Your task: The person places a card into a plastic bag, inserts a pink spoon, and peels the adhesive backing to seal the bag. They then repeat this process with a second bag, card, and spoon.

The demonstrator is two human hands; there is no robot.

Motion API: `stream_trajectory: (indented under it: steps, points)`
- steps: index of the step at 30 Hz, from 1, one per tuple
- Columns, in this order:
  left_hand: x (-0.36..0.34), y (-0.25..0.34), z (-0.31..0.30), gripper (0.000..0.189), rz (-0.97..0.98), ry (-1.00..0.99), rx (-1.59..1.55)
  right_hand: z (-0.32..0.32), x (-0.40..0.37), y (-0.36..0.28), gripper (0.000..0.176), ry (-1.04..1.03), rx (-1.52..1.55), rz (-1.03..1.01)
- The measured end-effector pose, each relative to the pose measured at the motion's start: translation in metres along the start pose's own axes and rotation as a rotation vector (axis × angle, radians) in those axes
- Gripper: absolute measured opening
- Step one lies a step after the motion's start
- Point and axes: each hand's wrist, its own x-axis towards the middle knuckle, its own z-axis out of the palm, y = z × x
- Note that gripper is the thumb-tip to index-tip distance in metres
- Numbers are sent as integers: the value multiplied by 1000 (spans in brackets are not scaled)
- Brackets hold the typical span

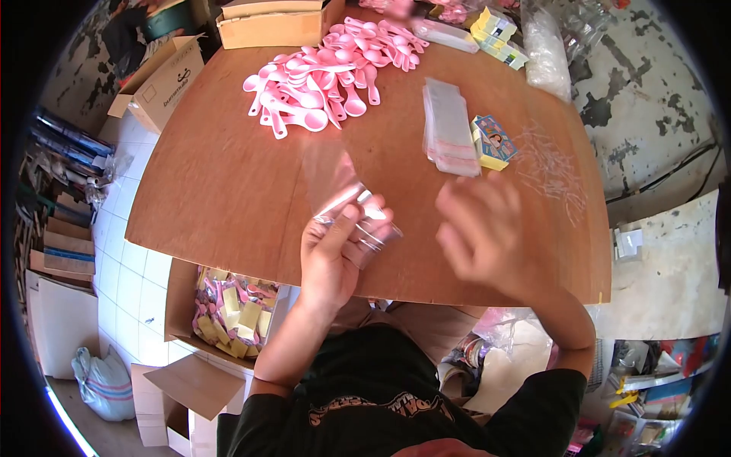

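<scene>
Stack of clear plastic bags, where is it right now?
In the head view, the stack lies on the table, right of the pink spoons and just left of the blue-and-yellow pack.

from here, spoons (312,76) lie heaped at the table's (221,183) far side, bags (449,126) right of its middle, what may be sticks (552,171) by its right edge.

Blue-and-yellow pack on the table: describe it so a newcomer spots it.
On the wooden table, find the pink spoons. To their right lies a stack of clear bags, with the pack just right of that. Its blue, pictured top sets it apart from the see-through bags.
</scene>
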Motion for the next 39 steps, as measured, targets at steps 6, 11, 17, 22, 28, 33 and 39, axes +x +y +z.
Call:
stream_trajectory:
  steps: [6, 11, 17, 22, 28, 33, 39]
  points:
    - [-23, 23, 12, 43, 667, -321, -115, 55, -23, 160, 44, 144, -381, 502]
    - [-23, 25, 12, 41, 457, 3, -129, 54, -27, 185, 52, -188, 42, 817]
    - [-4, 6, 12, 35, 178, 21, -224, 54, -24, 176, 47, -193, 87, 870]
    - [4, 1, 14, 37, 138, 51, -163, 59, -22, 169, 44, 103, -222, 585]
    - [9, 0, 15, 31, 192, 58, -142, 53, -13, 151, 31, 281, 214, 755]
    - [15, -1, 15, 33, 187, 112, -94, 23, 18, 60, 19, 364, 792, 816]
    - [18, -10, 21, 31, 239, 153, -85, 25, 9, -4, 20, 133, 1148, 795]
